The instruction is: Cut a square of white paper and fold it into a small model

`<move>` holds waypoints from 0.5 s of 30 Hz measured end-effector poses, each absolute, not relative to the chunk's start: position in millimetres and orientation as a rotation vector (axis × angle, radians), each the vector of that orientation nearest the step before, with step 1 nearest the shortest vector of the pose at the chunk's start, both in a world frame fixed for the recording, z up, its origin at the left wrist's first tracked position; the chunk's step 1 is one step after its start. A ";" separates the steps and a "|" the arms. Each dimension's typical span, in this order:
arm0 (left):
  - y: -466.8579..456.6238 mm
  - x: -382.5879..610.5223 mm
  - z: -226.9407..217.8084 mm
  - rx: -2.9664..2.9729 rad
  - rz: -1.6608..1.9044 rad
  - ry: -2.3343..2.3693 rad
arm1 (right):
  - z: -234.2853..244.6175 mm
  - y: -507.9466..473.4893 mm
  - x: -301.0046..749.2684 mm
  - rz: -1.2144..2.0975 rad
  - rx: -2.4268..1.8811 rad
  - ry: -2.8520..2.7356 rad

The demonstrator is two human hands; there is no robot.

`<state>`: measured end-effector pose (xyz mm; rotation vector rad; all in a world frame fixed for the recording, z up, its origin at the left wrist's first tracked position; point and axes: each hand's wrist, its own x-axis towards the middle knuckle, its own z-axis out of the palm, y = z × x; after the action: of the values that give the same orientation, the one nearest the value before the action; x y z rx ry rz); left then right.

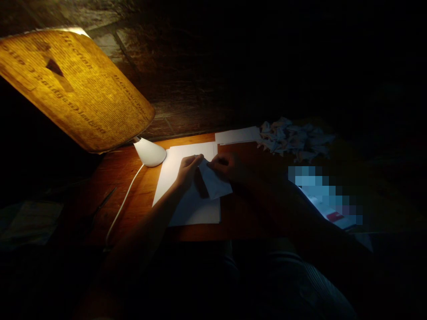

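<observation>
Between my two hands is a small piece of white paper [216,181], tilted, its lower right corner pointing toward me. My left hand [189,170] pinches it at its upper left. At the upper edge, the fingers of my right hand [227,165] are closed on the same paper. Whether the piece is folded cannot be made out. Beneath lies a stack of white sheets [187,215] on the wooden table, with a dark shadow of the paper across it.
A lit lamp with a printed shade [76,89] and white base [150,152] stands at the left, its cord [125,200] trailing forward. Scissors-like dark tool [106,200] lies left. White strips [236,135] and many folded paper pieces [295,138] sit behind; a lit screen [320,202] is right.
</observation>
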<state>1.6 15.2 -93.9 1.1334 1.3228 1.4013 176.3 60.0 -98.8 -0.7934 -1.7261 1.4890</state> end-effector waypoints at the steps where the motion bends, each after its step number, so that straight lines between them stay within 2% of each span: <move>1: 16.1 0.5 -94.5 1.106 1.434 1.318 | -99.2 60.1 175.8 1.489 -0.802 -1.713; 4: 18.2 -3.3 -95.8 1.085 1.494 1.249 | -100.8 61.9 174.8 1.449 -0.838 -1.649; 10: 17.8 -6.3 -96.0 1.171 1.346 1.025 | -100.1 66.9 176.5 1.410 -0.893 -1.596; 15: 21.9 -7.6 -100.7 1.163 1.364 0.990 | -107.5 69.6 172.5 1.428 -0.878 -1.626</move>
<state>-7.6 21.9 -100.7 1.1626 0.9896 1.3636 172.5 69.6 -107.5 -0.8778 -1.6258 1.4281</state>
